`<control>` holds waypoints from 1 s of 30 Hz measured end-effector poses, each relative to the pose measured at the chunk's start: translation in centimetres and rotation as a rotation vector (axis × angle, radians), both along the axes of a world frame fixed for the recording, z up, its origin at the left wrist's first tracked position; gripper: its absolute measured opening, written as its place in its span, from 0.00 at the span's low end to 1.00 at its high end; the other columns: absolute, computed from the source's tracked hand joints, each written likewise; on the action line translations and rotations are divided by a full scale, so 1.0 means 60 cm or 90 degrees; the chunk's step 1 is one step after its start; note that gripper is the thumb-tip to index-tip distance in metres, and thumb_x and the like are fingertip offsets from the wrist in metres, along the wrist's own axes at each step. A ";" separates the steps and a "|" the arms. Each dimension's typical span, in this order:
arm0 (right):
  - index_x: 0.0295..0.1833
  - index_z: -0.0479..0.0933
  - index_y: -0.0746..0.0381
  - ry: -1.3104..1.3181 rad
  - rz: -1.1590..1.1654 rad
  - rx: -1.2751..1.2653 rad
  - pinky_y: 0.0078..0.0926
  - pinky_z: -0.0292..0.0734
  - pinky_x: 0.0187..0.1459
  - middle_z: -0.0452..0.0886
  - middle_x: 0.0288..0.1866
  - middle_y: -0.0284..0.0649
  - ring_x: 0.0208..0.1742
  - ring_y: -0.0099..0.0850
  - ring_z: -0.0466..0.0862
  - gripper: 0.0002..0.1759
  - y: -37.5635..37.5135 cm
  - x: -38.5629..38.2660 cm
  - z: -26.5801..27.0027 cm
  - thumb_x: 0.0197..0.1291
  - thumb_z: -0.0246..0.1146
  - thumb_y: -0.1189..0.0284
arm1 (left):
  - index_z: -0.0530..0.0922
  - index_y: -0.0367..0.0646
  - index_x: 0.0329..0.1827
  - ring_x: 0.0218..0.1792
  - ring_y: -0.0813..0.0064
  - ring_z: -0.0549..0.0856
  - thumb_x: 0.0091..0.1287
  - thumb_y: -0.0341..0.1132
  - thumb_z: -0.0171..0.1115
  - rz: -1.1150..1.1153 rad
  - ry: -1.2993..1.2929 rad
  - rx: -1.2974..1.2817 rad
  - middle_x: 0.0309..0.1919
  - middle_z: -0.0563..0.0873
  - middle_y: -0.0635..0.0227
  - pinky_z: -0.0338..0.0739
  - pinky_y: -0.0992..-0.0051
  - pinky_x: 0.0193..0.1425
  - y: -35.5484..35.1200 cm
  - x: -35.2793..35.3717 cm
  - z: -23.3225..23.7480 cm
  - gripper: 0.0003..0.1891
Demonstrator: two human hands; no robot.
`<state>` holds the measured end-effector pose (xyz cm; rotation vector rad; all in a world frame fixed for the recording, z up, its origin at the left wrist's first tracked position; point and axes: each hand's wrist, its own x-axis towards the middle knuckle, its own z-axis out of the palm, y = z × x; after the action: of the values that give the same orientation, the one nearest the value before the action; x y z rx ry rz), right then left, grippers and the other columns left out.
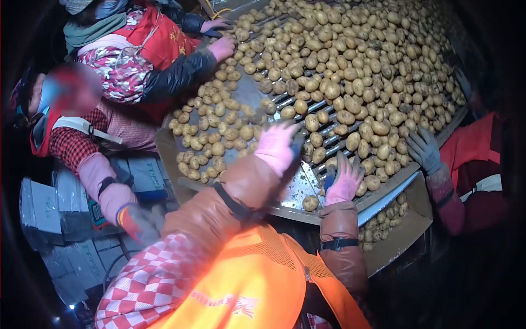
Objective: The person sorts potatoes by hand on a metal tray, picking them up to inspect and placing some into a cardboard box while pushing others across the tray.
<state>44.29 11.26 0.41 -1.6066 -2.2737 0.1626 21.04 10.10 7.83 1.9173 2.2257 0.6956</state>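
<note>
Hands among the potatoes: left hand blurred, fingers unreadable; right hand spread by the table's near edge. Grasping calls for curled fingers.

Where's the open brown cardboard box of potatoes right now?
In the head view, the open brown cardboard box is right of centre, below the metal table's rim, just right of your brown-sleeved right forearm.

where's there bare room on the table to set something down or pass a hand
Speckled metal between left hand and right hand, with one potato near the rim. Also grey sheet between left-side potatoes and bars. The large pile is crowded.
</note>
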 end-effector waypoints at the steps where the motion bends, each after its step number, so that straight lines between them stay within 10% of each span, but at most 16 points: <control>1: 0.76 0.69 0.47 -0.023 -0.020 0.005 0.53 0.44 0.81 0.74 0.73 0.30 0.83 0.39 0.58 0.29 -0.004 -0.008 -0.003 0.70 0.59 0.59 | 0.82 0.49 0.60 0.61 0.56 0.82 0.69 0.44 0.62 -0.071 -0.003 -0.024 0.58 0.85 0.59 0.74 0.56 0.66 0.004 0.014 0.047 0.19; 6: 0.74 0.72 0.49 0.021 -0.005 0.036 0.51 0.43 0.81 0.76 0.70 0.31 0.82 0.41 0.58 0.28 0.000 0.008 -0.005 0.69 0.59 0.59 | 0.85 0.50 0.55 0.47 0.52 0.88 0.71 0.46 0.61 -0.188 0.090 -0.382 0.45 0.89 0.56 0.83 0.58 0.53 0.014 0.065 0.237 0.16; 11: 0.73 0.71 0.49 0.027 0.011 0.030 0.53 0.44 0.81 0.75 0.71 0.31 0.80 0.43 0.60 0.28 0.008 0.003 -0.004 0.68 0.58 0.62 | 0.84 0.51 0.58 0.26 0.68 0.91 0.74 0.48 0.59 -0.144 0.102 -0.391 0.26 0.89 0.65 0.85 0.63 0.38 -0.012 0.048 0.317 0.17; 14: 0.73 0.71 0.50 0.021 0.011 0.044 0.54 0.45 0.81 0.75 0.70 0.33 0.79 0.44 0.62 0.29 0.006 0.014 -0.014 0.65 0.60 0.65 | 0.87 0.49 0.50 0.47 0.50 0.90 0.58 0.31 0.63 -0.146 0.130 -0.449 0.41 0.90 0.54 0.84 0.56 0.51 -0.022 0.062 0.349 0.16; 30: 0.72 0.73 0.51 0.028 -0.006 -0.005 0.54 0.45 0.82 0.76 0.69 0.35 0.83 0.44 0.58 0.25 -0.001 0.053 0.024 0.72 0.56 0.58 | 0.86 0.46 0.38 0.33 0.54 0.90 0.57 0.31 0.66 -0.234 0.196 -0.344 0.27 0.87 0.60 0.84 0.57 0.36 -0.058 0.133 0.459 0.07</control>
<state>47.44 11.20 1.84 -1.6012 -2.2355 0.2027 29.01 6.60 35.40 2.1304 1.8456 -0.2448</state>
